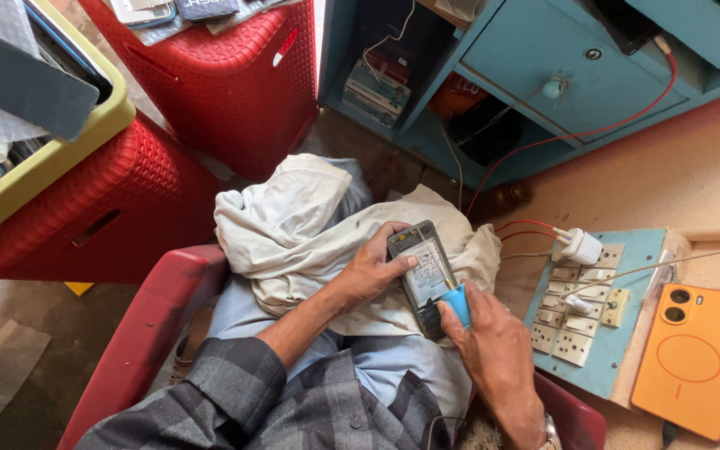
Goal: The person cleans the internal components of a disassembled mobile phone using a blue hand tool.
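My left hand (pixel 374 268) grips an opened mobile phone (pixel 421 265) by its left edge, back cover off, with the battery and insides facing up. My right hand (pixel 493 346) pinches a small blue tool (pixel 458 302) and presses it against the phone's lower right end. Both hands hover over a crumpled off-white cloth (pixel 293 225) spread on my lap. The tool's tip is hidden by my fingers.
An orange phone (pixel 693 358) lies at the right beside a blue board of white sockets (pixel 585 321) with a white charger (pixel 581 246) plugged in. Red plastic baskets (pixel 235 83) stand to the left, a blue cabinet (pixel 560 75) ahead. I sit on a red chair (pixel 152 325).
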